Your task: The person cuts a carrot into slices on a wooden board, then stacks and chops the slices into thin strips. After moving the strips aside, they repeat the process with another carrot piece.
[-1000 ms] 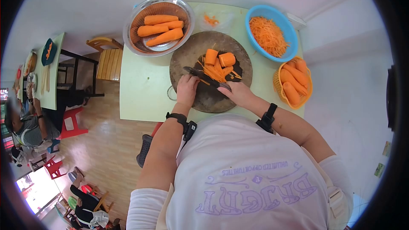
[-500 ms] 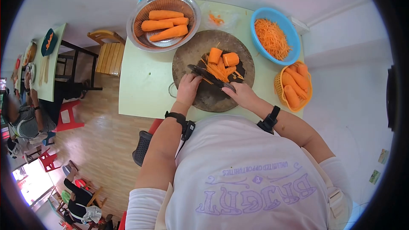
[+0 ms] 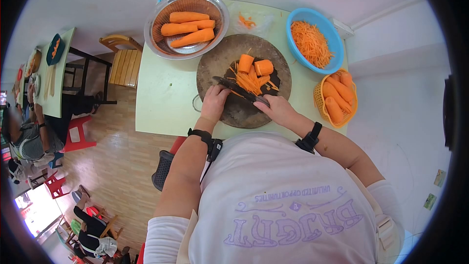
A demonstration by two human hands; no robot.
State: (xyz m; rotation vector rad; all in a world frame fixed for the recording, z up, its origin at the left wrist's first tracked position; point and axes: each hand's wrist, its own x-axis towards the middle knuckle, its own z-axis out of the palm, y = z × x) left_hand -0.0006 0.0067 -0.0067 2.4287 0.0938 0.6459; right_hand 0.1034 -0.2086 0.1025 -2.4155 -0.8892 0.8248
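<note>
A round wooden chopping board [image 3: 222, 58] lies on a pale green table [image 3: 166, 98]. On it are two carrot chunks [image 3: 255, 64] and a pile of thin carrot strips [image 3: 248, 82]. My right hand [image 3: 277, 110] grips the handle of a dark knife [image 3: 238, 89] whose blade lies across the board beside the strips. My left hand [image 3: 214, 101] rests on the blade's tip end, fingers pressing down.
A metal colander [image 3: 159, 14] holds three peeled carrots. A blue bowl [image 3: 293, 24] holds shredded carrot; a yellow basket [image 3: 320, 102] holds whole carrots. A clear bag with carrot bits [image 3: 246, 19] lies behind the board. Wooden chair [image 3: 122, 66] at left; people sit further left.
Both hands and the knife stay in nearly the same place on the board; the view shifted slightly upward since the earliest frame.
</note>
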